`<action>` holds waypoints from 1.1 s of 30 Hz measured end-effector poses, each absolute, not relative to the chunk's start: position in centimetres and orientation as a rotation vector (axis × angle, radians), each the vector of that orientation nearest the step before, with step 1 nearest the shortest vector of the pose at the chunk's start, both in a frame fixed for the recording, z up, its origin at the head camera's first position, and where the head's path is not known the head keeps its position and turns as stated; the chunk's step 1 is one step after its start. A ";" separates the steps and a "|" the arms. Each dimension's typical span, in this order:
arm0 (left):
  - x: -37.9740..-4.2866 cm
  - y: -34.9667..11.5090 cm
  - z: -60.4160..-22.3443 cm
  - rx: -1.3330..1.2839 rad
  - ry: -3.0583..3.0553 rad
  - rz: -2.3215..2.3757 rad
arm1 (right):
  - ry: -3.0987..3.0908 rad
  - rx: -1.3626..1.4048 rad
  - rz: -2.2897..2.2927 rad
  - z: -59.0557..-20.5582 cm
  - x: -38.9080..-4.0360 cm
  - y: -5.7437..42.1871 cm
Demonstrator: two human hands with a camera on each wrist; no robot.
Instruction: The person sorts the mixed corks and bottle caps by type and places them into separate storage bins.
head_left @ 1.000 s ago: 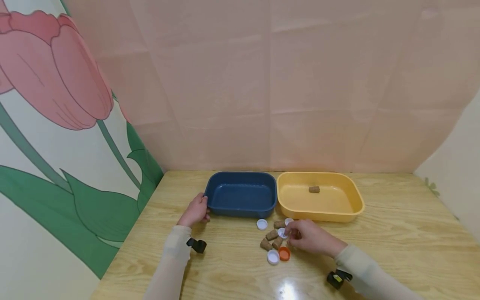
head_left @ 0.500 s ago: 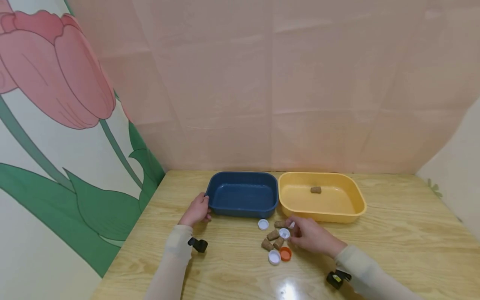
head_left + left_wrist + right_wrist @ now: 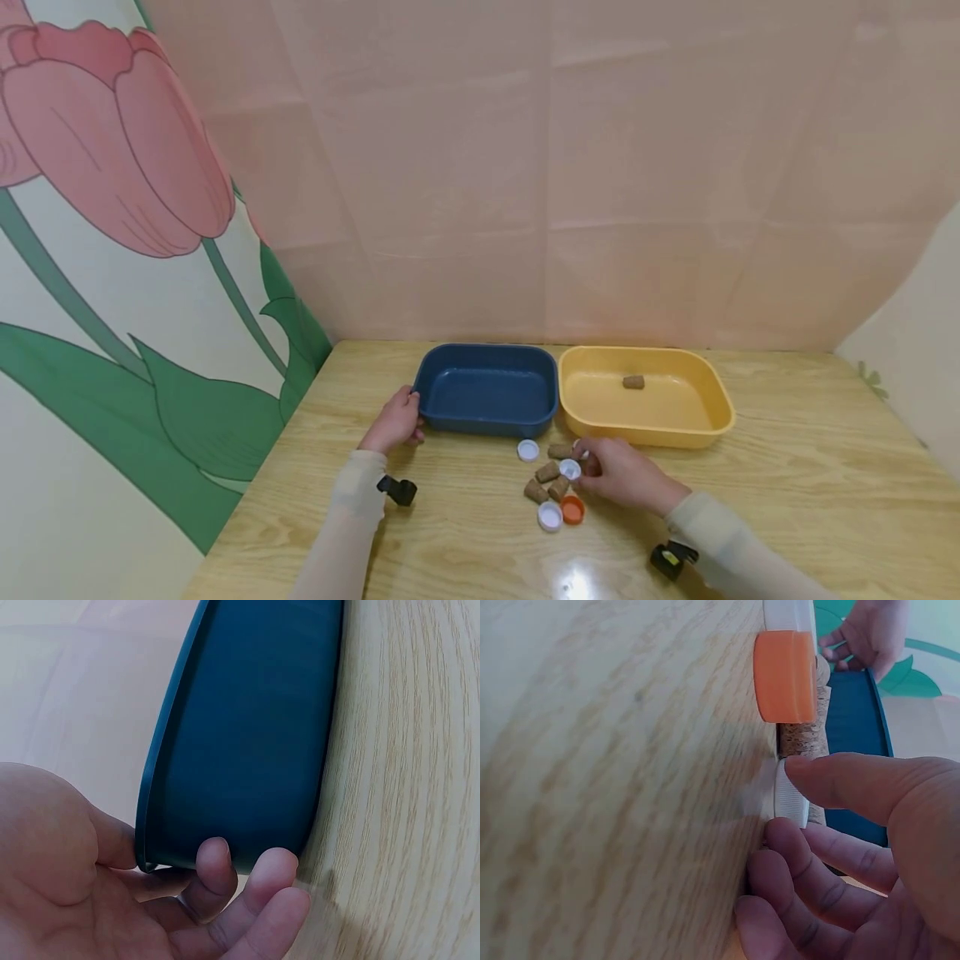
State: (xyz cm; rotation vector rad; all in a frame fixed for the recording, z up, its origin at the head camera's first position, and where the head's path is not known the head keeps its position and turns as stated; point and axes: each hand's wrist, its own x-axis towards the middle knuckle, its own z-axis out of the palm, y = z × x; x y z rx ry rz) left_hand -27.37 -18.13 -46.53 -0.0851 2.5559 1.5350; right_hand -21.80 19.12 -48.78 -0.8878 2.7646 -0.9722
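My left hand (image 3: 393, 421) grips the near left corner of a dark blue tray (image 3: 487, 425), thumb at the rim and fingers below it, as the left wrist view (image 3: 247, 727) shows. My right hand (image 3: 626, 473) is down at a small group of caps and corks, its fingers bent. Its index finger touches a white bottle cap (image 3: 580, 447), mostly hidden by the fingers. By the thumb lies another white cap (image 3: 570, 470); the right wrist view shows a ribbed white cap (image 3: 790, 796) at the thumb tip. Whether the fingers pinch a cap is unclear.
Several cork stoppers (image 3: 548, 472), an orange cap (image 3: 572, 510) and more white caps (image 3: 550, 516) lie on the wooden table (image 3: 450, 533). Right of the blue tray stands a yellow tray (image 3: 645, 435) with one cork (image 3: 633, 382) in it. A pink sheet (image 3: 480, 208) hangs behind.
The right fingers shift slightly about the far white cap, which tilts and becomes more covered by them. My left hand stays at the blue tray. The head view drifts a little.
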 end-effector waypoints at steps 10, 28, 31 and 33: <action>-27.4 -18.2 -46.6 -0.084 2.545 1.547 | 2.773 -0.869 -0.961 -48.9 -21.9 18.9; -27.7 -18.5 -46.9 -0.083 2.504 1.603 | 2.801 -0.848 -0.947 -47.6 -21.2 19.2; -27.7 -18.6 -47.0 -0.070 2.505 1.600 | 2.817 -0.862 -0.951 -46.9 -21.1 19.1; -27.7 -18.6 -47.0 -0.070 2.507 1.598 | 2.822 -0.871 -0.952 -46.4 -21.2 19.1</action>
